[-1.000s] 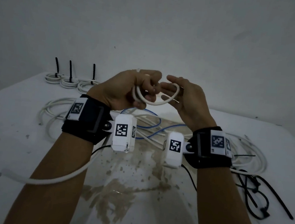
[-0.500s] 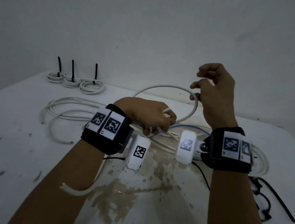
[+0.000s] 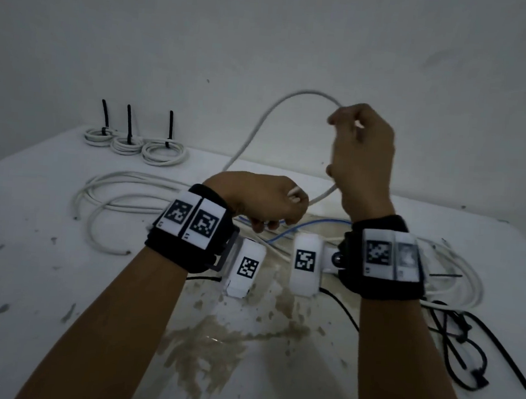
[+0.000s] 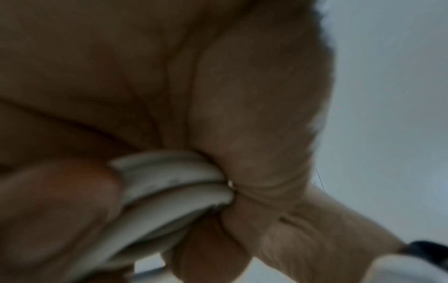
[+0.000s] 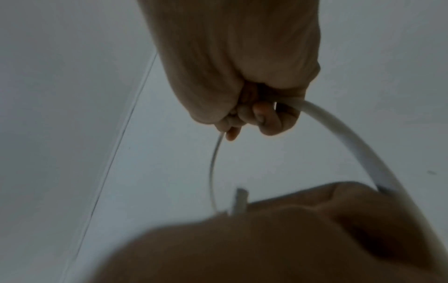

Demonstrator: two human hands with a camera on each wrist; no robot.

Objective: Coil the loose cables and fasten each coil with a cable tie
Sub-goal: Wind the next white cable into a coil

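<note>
My left hand [image 3: 281,211] is held low over the table and grips a small coil of white cable [image 4: 174,183]; the left wrist view shows two or three turns pinched between thumb and fingers. My right hand [image 3: 344,124] is raised higher, its fingers curled round the same white cable [image 5: 339,132]. From that hand the cable [image 3: 261,120] arcs up and left in a wide loop, and a short stretch runs down to the left hand. In the right wrist view a cut cable end [image 5: 240,199] sticks up above my left hand [image 5: 278,239].
Three tied white coils [image 3: 163,153] with upright black ties stand at the back left. Loose white cables [image 3: 114,194] lie left and right [image 3: 460,271], with a blue cable [image 3: 297,228] between. Black cable ties [image 3: 464,344] lie right. The white table [image 3: 29,275] has a brown stain.
My right hand has climbed higher and drawn the cable into a taller loop. The left hand stays low with the coil. The loose tail at the lower left is gone from view.
</note>
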